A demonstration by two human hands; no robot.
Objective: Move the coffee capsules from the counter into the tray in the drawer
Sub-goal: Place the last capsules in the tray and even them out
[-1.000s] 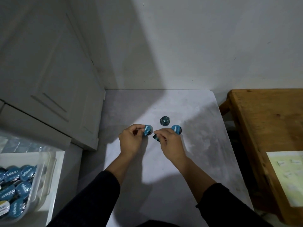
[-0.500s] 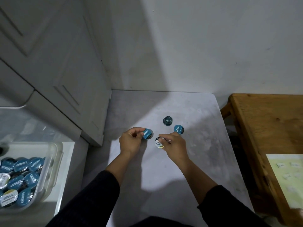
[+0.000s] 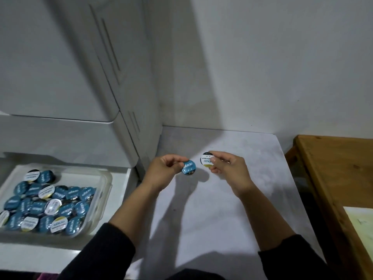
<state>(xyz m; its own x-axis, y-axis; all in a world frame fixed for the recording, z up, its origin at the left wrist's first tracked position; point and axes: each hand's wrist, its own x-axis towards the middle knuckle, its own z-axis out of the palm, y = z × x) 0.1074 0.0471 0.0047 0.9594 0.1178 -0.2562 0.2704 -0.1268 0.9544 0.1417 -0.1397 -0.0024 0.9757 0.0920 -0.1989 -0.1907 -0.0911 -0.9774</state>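
Observation:
My left hand (image 3: 164, 168) pinches a blue-lidded coffee capsule (image 3: 188, 167) above the grey counter (image 3: 218, 209). A white-lidded capsule (image 3: 206, 160) is gripped between the fingers of my right hand (image 3: 228, 168), lid facing me. Both hands hover over the counter's middle. At the lower left, a clear plastic tray (image 3: 103, 190) sits in the open white drawer (image 3: 123, 178), filled with several blue and white capsules (image 3: 50, 207). The two other capsules on the counter are hidden behind my hands.
White cabinet doors (image 3: 80, 57) rise to the left of the counter, just above the drawer. A wooden table (image 3: 333, 170) stands to the right, with a pale sheet of paper (image 3: 361, 225) on it. A white wall closes the back.
Both hands have lifted off the counter, each with a capsule. The view has swung left and down, so more of the drawer and tray shows.

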